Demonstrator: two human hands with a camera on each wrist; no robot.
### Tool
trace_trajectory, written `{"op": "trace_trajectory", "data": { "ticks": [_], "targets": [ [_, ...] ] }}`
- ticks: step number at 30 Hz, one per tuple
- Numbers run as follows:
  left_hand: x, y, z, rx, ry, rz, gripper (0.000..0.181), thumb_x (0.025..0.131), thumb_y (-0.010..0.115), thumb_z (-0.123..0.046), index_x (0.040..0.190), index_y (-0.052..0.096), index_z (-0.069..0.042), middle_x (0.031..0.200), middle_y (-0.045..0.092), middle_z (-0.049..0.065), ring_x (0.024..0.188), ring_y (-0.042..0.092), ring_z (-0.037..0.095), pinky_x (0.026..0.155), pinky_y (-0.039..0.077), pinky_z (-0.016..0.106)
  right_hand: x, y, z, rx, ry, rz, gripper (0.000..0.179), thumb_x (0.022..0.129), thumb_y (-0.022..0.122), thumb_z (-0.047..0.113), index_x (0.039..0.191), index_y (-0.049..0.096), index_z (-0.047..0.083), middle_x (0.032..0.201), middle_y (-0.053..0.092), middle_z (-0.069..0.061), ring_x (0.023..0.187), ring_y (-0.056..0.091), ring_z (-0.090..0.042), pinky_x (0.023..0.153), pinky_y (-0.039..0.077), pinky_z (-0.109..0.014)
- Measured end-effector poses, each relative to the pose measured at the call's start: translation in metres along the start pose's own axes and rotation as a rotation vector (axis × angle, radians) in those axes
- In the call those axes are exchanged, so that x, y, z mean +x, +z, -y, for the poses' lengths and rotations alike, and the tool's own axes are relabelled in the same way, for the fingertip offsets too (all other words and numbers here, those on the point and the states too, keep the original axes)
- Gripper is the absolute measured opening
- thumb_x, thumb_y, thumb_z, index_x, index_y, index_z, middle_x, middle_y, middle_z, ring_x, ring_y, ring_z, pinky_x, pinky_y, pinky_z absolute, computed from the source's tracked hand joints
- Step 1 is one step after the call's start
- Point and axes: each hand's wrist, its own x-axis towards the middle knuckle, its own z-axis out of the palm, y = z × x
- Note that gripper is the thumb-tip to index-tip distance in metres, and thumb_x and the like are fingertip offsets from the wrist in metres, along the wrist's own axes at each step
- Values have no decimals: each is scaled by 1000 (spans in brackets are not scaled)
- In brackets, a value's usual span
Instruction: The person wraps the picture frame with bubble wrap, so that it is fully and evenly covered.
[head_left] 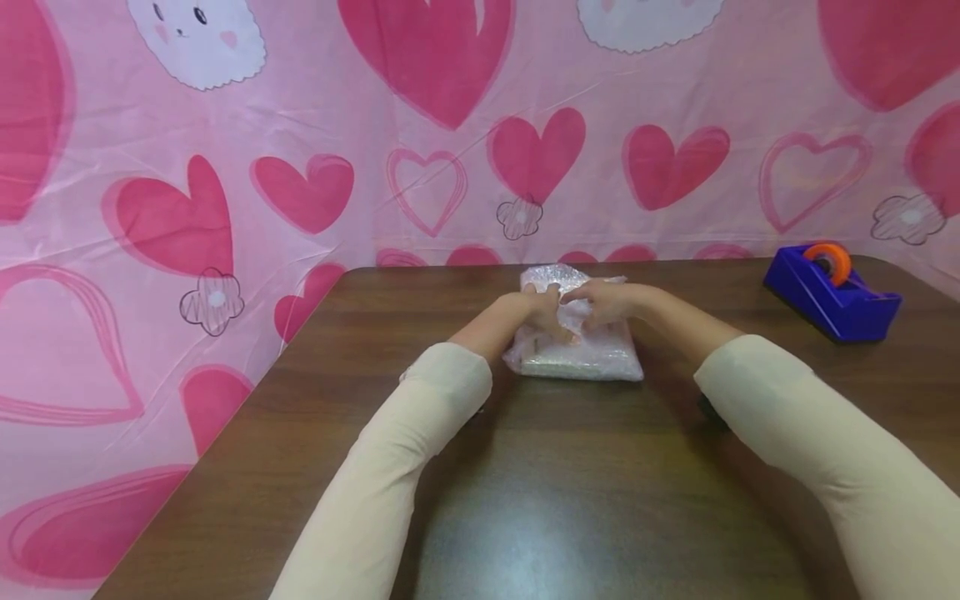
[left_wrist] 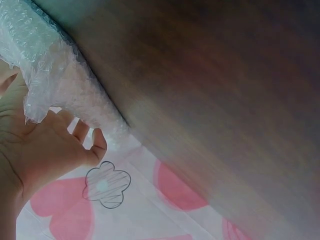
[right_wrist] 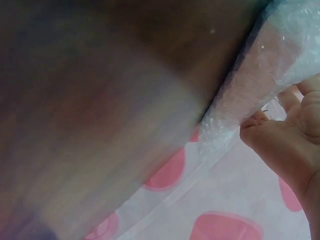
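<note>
Both hands meet on top of a bubble-wrapped parcel point(head_left: 573, 337) that lies on the brown tabletop point(head_left: 525, 483), close to the far edge and about midway between its 2 far corners. Cream sleeves cover both forearms, which reach in from the near edge. Left hand point(head_left: 542, 307) has its fingers curled onto the loose wrap at the top of the parcel; the left wrist view shows the fingertips point(left_wrist: 95, 142) bent against the bubble film point(left_wrist: 55, 75), grasping it. Right hand point(head_left: 606, 302) lies beside the left, the 2 touching or nearly so, and its fingers pinch the same bunched film; in the blurred right wrist view the fingertips point(right_wrist: 255, 122) press the wrap's edge point(right_wrist: 272, 60).

Toward the far right corner, well apart from the parcel, stands a blue tape dispenser point(head_left: 831, 296) with an orange roll point(head_left: 828, 260). Behind the far edge hangs a pink cloth point(head_left: 465, 125) printed with hearts.
</note>
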Motion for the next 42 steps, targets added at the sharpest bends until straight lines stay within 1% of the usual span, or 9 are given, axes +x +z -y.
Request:
{"op": "trace_trajectory", "data": {
  "ticks": [5,12,16,22,25,31,34,36,42],
  "targets": [
    [0,-1,-1,-52,-11,8,105,81,67,-54,152,1,-13,155,0,21,142,3,29,110,23,49,4,3,8,-188,111,12,64,80,60,23,137,44,0,133,40,-35,124,35,-51,95,10,-78],
    [1,1,0,-105,-10,12,109,80,69,-52,152,-4,-16,156,-5,18,143,-4,29,112,16,50,7,9,12,-219,175,22,70,81,57,26,143,36,1,137,33,-35,124,33,-52,97,15,-75],
    [2,3,2,-113,-8,-3,111,79,70,-50,152,-5,-15,156,-5,18,143,-3,30,112,17,51,8,8,13,-233,197,45,73,81,57,28,145,32,3,139,30,-34,125,30,-54,96,10,-77],
    [3,5,1,-20,31,-47,110,81,66,-53,151,-4,-5,157,-5,12,143,-3,31,113,12,48,9,7,15,-207,221,57,76,81,58,28,147,30,4,140,29,-33,126,30,-52,98,13,-75],
    [4,5,1,45,48,-50,109,83,63,-56,149,-4,0,157,-6,14,143,-3,32,114,10,45,8,8,13,-177,218,48,78,80,58,26,147,26,1,142,26,-34,128,26,-53,100,13,-73],
    [3,5,1,57,50,-38,108,85,60,-56,148,-6,3,156,-9,16,142,-5,32,115,6,43,3,9,7,-62,121,-11,75,82,59,16,144,24,-6,142,28,-36,130,24,-53,104,19,-66],
    [3,5,2,22,47,-35,108,85,61,-54,149,-6,2,156,-9,16,142,-6,32,114,5,44,1,9,4,-82,41,-29,66,83,59,14,141,34,-4,137,38,-35,127,33,-50,103,24,-65],
    [3,5,2,16,52,-39,108,85,62,-54,149,-5,2,156,-8,17,142,-6,33,114,5,45,1,9,4,-124,29,-23,62,84,58,16,140,39,-2,134,41,-34,123,37,-49,101,26,-66],
    [3,4,1,56,57,-48,109,84,62,-56,149,-4,2,156,-4,18,142,-3,34,114,7,46,8,5,12,-211,182,81,75,81,59,26,148,30,12,135,36,-31,123,35,-48,96,20,-74]
  ]
}}
